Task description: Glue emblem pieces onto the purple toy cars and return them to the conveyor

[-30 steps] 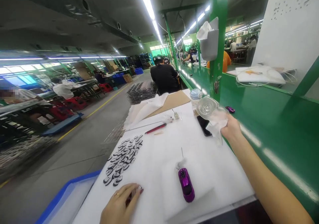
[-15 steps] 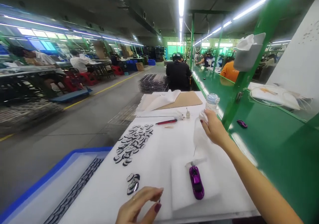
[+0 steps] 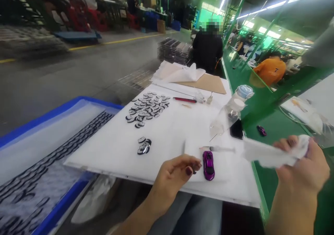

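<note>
My right hand [image 3: 302, 165], partly blurred, grips a crumpled white tissue [image 3: 268, 153] over the green bench on the right. My left hand [image 3: 179, 170] is closed in a pinch just left of a purple toy car [image 3: 208, 166]. Something small and dark may sit between its fingertips, but I cannot make it out. The toy car lies on a white foam pad. A syringe-like tube [image 3: 219, 148] lies just beyond the car. A cluster of small dark-edged, shiny parts [image 3: 144, 146] rests to the left.
More such parts [image 3: 148, 108] spread over the white table [image 3: 104, 158]. Behind are a red pen-like tool [image 3: 184, 100], clear bottle [image 3: 217, 127], blue-lidded jar [image 3: 244, 92] and phone [image 3: 236, 128]. A blue-rimmed tray [image 3: 78, 102] stands left; another purple car [image 3: 261, 130] is on the green bench [image 3: 276, 123].
My right hand has moved from beside the lidded jar to the far right, now with a tissue in it. My left hand is closer to the toy car. The view has tilted down.
</note>
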`<action>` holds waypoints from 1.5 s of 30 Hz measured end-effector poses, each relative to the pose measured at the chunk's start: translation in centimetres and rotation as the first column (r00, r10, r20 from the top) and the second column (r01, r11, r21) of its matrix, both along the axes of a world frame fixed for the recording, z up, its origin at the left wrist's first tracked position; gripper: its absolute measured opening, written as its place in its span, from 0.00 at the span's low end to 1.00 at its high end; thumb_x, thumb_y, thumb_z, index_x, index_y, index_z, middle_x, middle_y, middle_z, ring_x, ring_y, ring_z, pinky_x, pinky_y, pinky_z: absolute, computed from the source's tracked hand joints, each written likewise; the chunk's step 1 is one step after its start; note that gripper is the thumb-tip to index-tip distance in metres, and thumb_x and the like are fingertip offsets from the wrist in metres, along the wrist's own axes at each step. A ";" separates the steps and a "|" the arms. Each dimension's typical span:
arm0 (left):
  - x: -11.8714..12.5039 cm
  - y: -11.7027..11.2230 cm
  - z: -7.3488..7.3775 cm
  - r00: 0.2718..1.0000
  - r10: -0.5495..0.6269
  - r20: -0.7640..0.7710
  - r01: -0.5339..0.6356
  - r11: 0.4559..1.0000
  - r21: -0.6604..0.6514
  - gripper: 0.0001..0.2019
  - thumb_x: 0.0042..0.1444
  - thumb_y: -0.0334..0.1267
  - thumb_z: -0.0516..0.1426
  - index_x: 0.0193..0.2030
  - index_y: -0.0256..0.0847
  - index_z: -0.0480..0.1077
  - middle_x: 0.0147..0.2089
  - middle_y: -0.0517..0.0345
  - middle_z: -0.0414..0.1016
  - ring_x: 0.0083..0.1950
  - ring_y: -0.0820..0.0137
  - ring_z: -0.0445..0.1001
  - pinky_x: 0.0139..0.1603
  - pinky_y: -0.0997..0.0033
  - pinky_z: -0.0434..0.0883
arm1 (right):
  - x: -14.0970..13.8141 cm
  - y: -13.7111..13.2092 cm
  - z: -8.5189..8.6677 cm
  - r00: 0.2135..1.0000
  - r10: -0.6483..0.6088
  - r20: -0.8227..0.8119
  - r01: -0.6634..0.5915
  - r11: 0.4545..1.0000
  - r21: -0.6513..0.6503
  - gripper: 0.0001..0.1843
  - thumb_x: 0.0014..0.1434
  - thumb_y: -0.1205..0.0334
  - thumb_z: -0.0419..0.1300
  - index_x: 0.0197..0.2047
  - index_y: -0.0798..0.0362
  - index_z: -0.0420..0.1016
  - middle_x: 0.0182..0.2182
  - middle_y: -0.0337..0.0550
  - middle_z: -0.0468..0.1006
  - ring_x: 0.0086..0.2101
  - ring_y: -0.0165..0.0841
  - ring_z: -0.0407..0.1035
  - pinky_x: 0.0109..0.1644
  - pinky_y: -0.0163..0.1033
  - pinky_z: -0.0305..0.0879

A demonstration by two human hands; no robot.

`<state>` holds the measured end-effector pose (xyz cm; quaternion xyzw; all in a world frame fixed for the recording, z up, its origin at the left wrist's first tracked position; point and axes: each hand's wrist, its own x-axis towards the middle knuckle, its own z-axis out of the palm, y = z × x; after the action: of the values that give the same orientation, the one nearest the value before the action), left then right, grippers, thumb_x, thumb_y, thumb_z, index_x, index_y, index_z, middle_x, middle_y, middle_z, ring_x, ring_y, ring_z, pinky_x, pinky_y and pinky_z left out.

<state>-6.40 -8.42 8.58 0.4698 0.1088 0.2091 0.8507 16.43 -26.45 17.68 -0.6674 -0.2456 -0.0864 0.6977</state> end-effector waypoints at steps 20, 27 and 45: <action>1.7 -2.5 0.3 0.994 -0.071 0.081 0.094 0.933 -0.348 0.13 0.46 0.46 0.71 0.34 0.41 0.82 0.30 0.58 0.81 0.33 0.76 0.76 0.39 0.80 0.73 | -11.3 3.8 -3.1 0.548 0.500 0.671 -0.041 0.817 -0.575 0.09 0.63 0.72 0.57 0.45 0.57 0.76 0.27 0.41 0.71 0.23 0.28 0.64 0.24 0.35 0.63; 1.5 -2.2 0.2 0.993 -0.077 0.094 0.106 0.925 -0.364 0.12 0.45 0.46 0.71 0.33 0.42 0.83 0.30 0.57 0.81 0.32 0.73 0.77 0.38 0.75 0.75 | -11.0 2.9 -2.1 0.547 0.503 0.669 0.014 0.794 -0.608 0.09 0.64 0.72 0.58 0.48 0.56 0.74 0.28 0.41 0.71 0.25 0.28 0.66 0.26 0.35 0.63; 1.8 -0.3 -1.1 0.954 0.257 0.151 -0.238 0.349 0.906 0.08 0.56 0.32 0.64 0.43 0.38 0.79 0.38 0.52 0.81 0.38 0.67 0.79 0.41 0.69 0.77 | -4.9 2.8 -3.6 0.742 0.659 -0.126 -0.377 0.254 -0.891 0.10 0.63 0.64 0.60 0.33 0.50 0.83 0.23 0.38 0.76 0.23 0.30 0.67 0.26 0.34 0.58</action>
<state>-4.64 -8.75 7.47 0.8394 0.0527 0.3555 0.4077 11.54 -23.62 14.07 -0.7847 -0.5534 0.1983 0.1968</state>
